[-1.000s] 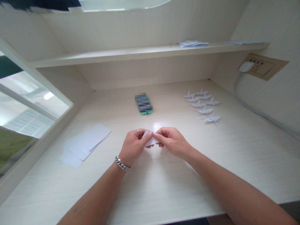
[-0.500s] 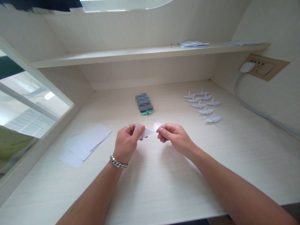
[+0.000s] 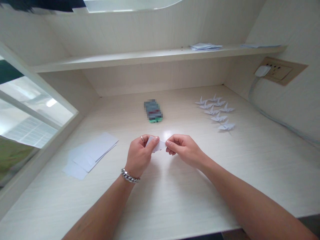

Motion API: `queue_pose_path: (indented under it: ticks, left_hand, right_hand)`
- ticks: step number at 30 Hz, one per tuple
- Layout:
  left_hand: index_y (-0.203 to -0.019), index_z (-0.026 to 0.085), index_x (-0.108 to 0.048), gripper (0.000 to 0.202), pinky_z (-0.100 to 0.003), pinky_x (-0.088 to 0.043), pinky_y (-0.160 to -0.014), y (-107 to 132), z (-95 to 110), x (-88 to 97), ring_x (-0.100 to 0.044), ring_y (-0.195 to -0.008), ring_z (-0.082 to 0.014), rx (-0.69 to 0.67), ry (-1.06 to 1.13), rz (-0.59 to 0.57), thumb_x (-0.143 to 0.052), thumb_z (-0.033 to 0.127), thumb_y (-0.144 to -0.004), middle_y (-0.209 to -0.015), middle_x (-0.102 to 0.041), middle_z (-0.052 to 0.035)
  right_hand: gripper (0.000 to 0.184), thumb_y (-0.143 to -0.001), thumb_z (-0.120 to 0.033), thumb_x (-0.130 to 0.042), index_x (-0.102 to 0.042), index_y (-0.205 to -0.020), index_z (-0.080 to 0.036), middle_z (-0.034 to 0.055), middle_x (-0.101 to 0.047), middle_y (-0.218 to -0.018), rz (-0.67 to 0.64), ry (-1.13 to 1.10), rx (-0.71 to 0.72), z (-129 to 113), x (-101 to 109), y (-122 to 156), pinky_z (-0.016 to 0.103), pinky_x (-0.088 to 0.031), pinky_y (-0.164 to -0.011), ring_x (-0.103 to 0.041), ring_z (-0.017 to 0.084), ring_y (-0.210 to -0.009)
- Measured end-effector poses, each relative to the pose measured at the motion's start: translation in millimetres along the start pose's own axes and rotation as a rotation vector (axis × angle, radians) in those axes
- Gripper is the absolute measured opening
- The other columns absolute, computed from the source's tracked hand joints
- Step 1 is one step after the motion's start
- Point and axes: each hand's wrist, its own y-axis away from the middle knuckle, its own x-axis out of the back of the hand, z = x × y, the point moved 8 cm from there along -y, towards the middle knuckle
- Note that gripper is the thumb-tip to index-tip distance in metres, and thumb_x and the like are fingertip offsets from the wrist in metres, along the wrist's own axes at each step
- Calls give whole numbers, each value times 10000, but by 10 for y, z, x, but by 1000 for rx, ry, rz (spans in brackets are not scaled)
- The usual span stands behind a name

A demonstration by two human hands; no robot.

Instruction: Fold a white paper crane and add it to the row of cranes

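Note:
A small folded piece of white paper point(image 3: 158, 146) is held up above the desk between my two hands. My left hand point(image 3: 142, 150) grips it, thumb on top and fingers beneath, with a ring on one finger and a chain bracelet at the wrist. At the paper's right tip, my right hand point(image 3: 182, 146) pinches with thumb and forefinger, the other fingers curled in. Part of the paper is hidden by my left thumb. Several folded white paper cranes point(image 3: 219, 117) stand in a group on the desk, beyond my right hand.
Loose white paper sheets point(image 3: 96, 150) lie overlapping to the left. A blurred-out dark and green object point(image 3: 153, 111) rests at the back middle. Stacked papers point(image 3: 205, 46) sit on the shelf point(image 3: 125, 60). On the right wall, a cable point(image 3: 277, 121) runs from a socket point(image 3: 282, 70).
My left hand has shifted right, toward my right hand, and its grip covers the paper differently. The paper is turned slightly. My right hand stays almost in place at the tip.

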Motion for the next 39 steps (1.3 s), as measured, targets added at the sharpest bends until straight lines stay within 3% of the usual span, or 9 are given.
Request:
queue_pose_path:
  ticks: [3,8,15,23,30,39]
  left_hand:
    - [-688,130,-653,266,-232,-386,-537,-2,-34,-31,-512,-563,-115,17,-20,-23,-666,384,-768,-611,-611,-9]
    - [-640,136,-620,323,-228,-360,-511,0,-98,-84,-483,-534,-103,65,37,-74,-674,433,-755,-578,-577,3]
    - [-649,134,-642,319,-230,-377,-526,1,-146,-130,-509,-568,-118,120,56,-123,-692,438,-733,-613,-616,-16]
    - [-653,147,-665,242,-229,-373,-516,-16,-172,-96,-508,-545,-116,138,134,-84,-736,377,-678,-609,-623,-9]
    - [-652,147,-650,300,-228,-366,-493,-22,-208,-92,-523,-535,-120,214,257,-71,-671,433,-737,-600,-616,-12]
    - [-670,143,-668,235,-224,-369,-509,-8,-110,-91,-489,-538,-110,114,69,-97,-712,372,-701,-607,-610,2]
  right_hand:
    - [212,-838,-331,-600,-609,-719,-156,13,-624,-651,35,22,4,-1,8,0,252,-440,-581,-568,119,-596]
    - [246,-835,-325,-583,-574,-658,-155,6,-608,-599,-26,-59,-69,44,-38,0,236,-390,-502,-518,96,-501]
    - [219,-808,-343,-609,-584,-700,-154,-4,-582,-619,-1,-52,-51,55,-21,-13,257,-431,-570,-547,114,-573]
    - [205,-772,-346,-634,-603,-699,-157,-8,-583,-641,-10,-146,-133,133,-35,-17,259,-453,-577,-549,108,-577]
    - [191,-767,-319,-623,-596,-687,-149,-19,-545,-622,16,-121,-62,65,9,-23,251,-426,-568,-511,105,-587]
    - [166,-795,-293,-594,-612,-703,-155,-16,-563,-634,5,-31,-25,69,-21,-22,244,-380,-561,-505,112,-596]
